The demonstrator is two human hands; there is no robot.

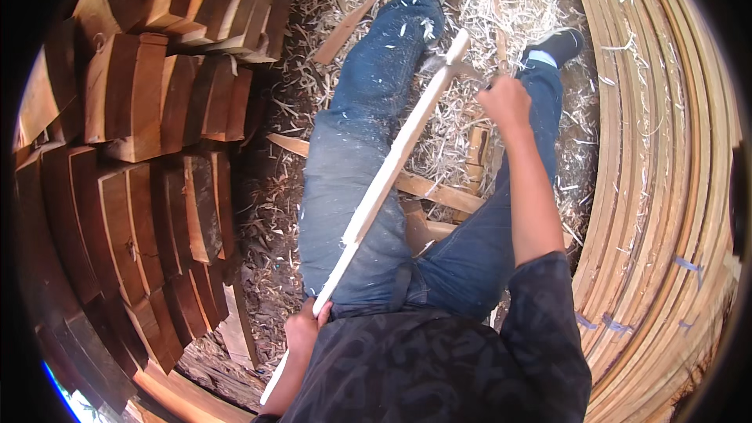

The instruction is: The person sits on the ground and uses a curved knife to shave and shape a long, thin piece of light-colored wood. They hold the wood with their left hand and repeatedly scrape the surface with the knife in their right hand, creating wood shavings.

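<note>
A long pale wooden stick (395, 157) slants across my lap, its far end beyond my knees and its near end by my left side. My left hand (304, 327) is closed around its lower part, close to my hip. My right hand (505, 102) is closed in a fist around a knife (468, 70), its grip mostly hidden by the fingers. The blade lies across the stick near the far end and is blurred. The stick looks thicker in its far part and thinner below a step above my left thigh.
Stacked reddish-brown wood blocks (129, 117) rise at the left. Long bundled wooden strips (650, 149) run along the right, with purplish ties. Curly wood shavings (462, 133) cover the ground between my legs. Loose boards (439, 190) lie there too.
</note>
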